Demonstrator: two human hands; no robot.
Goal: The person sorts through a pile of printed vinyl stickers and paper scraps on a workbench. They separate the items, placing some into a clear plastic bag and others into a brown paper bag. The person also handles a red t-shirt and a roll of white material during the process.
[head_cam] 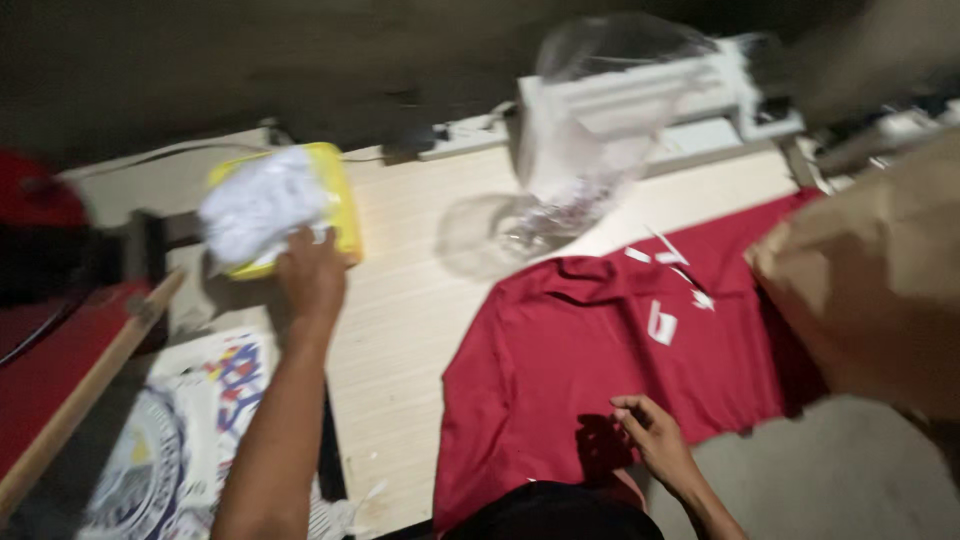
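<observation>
Left hand (312, 275) grips white wad (262, 205) in yellow tray (345, 205) | right hand (652, 432) pinches red garment (600, 350) | clear bag (590, 130) blurred | brown parcel (880, 270) cut off.

Shirt (570, 350) lies flat on the table (420, 300), lower centre-right of frame, w/ paper scraps (665, 300) on its upper part. My right hand (655, 435) rests on its lower edge. My left hand (312, 275), upper left, touches a tray (340, 200) heaped w/ crumpled paper (262, 205). Plastic bag (590, 130) sits top centre, behind the shirt. Paper bag (880, 270) at right edge. Printed sheet (185, 440) lower left.
</observation>
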